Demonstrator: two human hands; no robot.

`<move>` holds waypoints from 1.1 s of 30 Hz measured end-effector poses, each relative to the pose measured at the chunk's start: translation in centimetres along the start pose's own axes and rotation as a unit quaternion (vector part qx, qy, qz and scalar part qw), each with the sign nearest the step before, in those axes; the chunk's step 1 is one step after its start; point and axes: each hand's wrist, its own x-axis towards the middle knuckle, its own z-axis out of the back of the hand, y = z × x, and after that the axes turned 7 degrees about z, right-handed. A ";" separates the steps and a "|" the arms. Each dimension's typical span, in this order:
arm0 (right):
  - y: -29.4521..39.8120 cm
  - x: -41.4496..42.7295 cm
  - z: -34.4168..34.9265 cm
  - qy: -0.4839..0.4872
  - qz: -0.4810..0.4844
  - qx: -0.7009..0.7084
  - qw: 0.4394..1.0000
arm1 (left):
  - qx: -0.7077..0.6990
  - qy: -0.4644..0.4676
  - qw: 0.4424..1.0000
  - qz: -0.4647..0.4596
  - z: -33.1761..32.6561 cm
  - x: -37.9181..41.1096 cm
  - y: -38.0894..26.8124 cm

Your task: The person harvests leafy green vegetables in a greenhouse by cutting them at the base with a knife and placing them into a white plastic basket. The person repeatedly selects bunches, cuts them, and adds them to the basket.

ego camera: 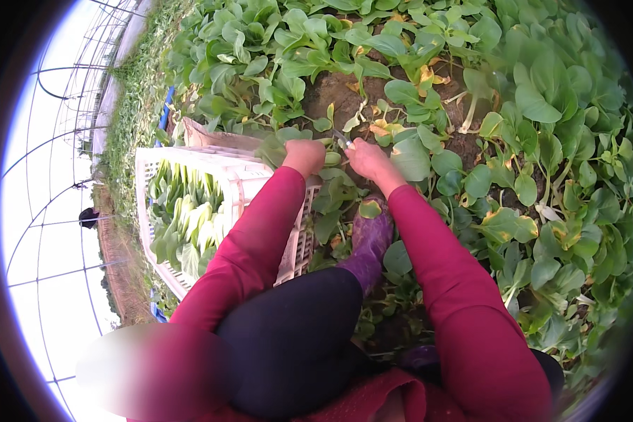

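Observation:
My left hand (pixel 307 156) is closed around a leafy green plant (pixel 331 159), whose pale base points right and whose leaves show left of the fist. Just to the right, my right hand (pixel 368 161) grips a small knife (pixel 342 138) with a pale handle, its blade pointing up and left over the soil. The knife is near the plant's base; whether they touch I cannot tell. Left of my left forearm stands a white plastic crate (pixel 248 182) holding rows of cut leafy greens (pixel 190 216) with pale stems.
Leafy plants (pixel 538 100) grow thickly ahead and to the right, with yellowed leaves on brown soil (pixel 329 97). My purple boot (pixel 372 232) stands between my forearms. A blue strip (pixel 166 108) lies beyond the crate. Greenhouse hoops (pixel 42 221) rise at the left.

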 end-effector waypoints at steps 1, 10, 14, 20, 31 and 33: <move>0.2 0.0 -0.1 0.020 -0.011 -0.011 1.000 | 0.000 -0.010 1.000 0.007 -0.1 -0.3 0.0; 0.3 1.6 -2.5 0.030 -0.015 -0.033 0.999 | 0.002 -0.011 1.000 0.014 -0.9 -0.5 0.8; -4.7 4.7 -3.6 0.062 0.057 -0.133 0.987 | -0.010 -0.030 1.000 -0.002 0.3 0.5 -0.8; -1.9 2.9 -4.1 0.075 0.105 -0.131 0.983 | -0.008 -0.024 0.999 0.020 -1.0 -0.7 0.7; -1.0 -4.0 1.3 -0.121 -0.032 0.112 0.986 | -0.076 -0.060 0.995 0.006 0.6 -1.1 1.0; -0.4 -5.0 3.0 -0.196 -0.024 0.203 0.959 | -0.120 -0.092 0.989 -0.001 3.0 -2.2 1.3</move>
